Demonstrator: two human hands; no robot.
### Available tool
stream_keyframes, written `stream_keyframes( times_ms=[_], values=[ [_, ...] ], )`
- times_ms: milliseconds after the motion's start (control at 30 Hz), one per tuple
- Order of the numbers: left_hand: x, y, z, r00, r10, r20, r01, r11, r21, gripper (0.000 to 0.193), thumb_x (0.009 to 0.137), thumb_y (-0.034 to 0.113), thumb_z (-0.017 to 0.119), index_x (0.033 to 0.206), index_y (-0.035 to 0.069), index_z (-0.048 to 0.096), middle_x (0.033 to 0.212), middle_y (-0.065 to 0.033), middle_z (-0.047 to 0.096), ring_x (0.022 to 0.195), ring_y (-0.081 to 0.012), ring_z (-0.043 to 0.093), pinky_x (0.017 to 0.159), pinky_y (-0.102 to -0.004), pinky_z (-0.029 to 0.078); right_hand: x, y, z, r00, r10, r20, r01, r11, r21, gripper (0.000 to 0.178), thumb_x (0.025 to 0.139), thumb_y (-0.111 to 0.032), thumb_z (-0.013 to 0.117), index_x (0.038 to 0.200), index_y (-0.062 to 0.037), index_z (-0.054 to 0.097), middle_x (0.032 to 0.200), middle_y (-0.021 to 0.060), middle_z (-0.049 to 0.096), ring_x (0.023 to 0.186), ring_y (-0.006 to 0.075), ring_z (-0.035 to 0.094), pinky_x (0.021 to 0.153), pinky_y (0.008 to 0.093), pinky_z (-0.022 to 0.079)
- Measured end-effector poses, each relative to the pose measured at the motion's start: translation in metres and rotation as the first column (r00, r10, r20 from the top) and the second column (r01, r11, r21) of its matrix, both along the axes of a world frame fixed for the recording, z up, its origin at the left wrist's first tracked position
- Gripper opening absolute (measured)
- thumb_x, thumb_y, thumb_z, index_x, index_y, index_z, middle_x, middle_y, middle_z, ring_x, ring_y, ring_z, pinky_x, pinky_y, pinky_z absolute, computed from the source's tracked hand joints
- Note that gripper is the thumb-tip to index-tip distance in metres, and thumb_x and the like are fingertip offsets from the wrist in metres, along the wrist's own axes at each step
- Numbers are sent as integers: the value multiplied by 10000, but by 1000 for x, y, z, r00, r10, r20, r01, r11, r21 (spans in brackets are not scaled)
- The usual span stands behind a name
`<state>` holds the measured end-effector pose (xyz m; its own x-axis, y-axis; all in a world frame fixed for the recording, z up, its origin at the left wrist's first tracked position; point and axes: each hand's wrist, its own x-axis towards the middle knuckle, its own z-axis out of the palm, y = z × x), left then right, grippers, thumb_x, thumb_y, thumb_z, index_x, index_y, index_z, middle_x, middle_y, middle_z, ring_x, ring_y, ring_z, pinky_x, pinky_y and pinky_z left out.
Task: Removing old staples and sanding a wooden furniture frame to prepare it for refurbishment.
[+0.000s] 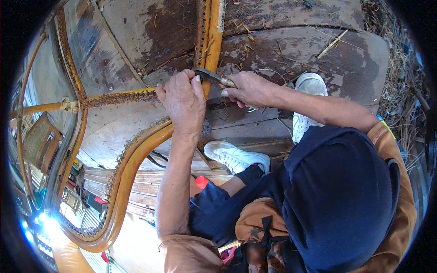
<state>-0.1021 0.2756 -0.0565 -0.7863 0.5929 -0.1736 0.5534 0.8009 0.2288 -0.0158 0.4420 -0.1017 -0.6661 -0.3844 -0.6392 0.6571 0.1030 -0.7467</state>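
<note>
My right hand [250, 88] is closed round the handle of a knife with a short dark blade [208, 74]. The blade points left and lies across the upright rail of a varnished yellow-brown furniture frame [132, 159]. My left hand [183, 102] is curled over the joint where the crossbar meets that rail. Its thumb is close to the blade's tip. The part of the joint under my left fingers is hidden. Rough, dark stubs of cut fibre line the frame's edges and the crossbar [123, 98].
Worn wooden boards [291, 50] lie beneath, scattered with straw-like strips [332, 44]. My white shoes [237, 155] stand near my hands. Dry cut fibres [400, 77] are heaped at the right. A woven panel [38, 139] leans at the far left, behind the frame's grey pole.
</note>
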Motion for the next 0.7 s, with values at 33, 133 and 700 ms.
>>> stream_keyframes(
  times_ms=[33,133,700],
  values=[
    [0,-1,1,1000,2,-1,-2,1000,-24,149,857,155,635,993,100,602,910,-68,628,899,-282,602,990,-565,334,1,0,-1,1000,22,0,-22,999,26,238,962,-215,560,874,7,552,633,64,597,569,169,628,545,346,489],
    [-1,-6,2,1000,7,-5,-8,999,-50,178,852,168,645,1010,102,597,936,-64,638,927,-275,609,999,-590,322,5,2,-3,988,33,-150,-11,990,141,236,964,-231,561,920,1,560,637,72,600,592,193,634,563,368,488],
    [-4,16,-3,997,66,-49,-70,995,-77,209,847,245,645,1014,121,620,955,-72,638,931,-280,609,978,-565,337,20,22,5,978,-103,182,121,989,-88,198,936,-140,556,1075,2,542,888,65,634,760,127,639,581,286,527]
  ],
)
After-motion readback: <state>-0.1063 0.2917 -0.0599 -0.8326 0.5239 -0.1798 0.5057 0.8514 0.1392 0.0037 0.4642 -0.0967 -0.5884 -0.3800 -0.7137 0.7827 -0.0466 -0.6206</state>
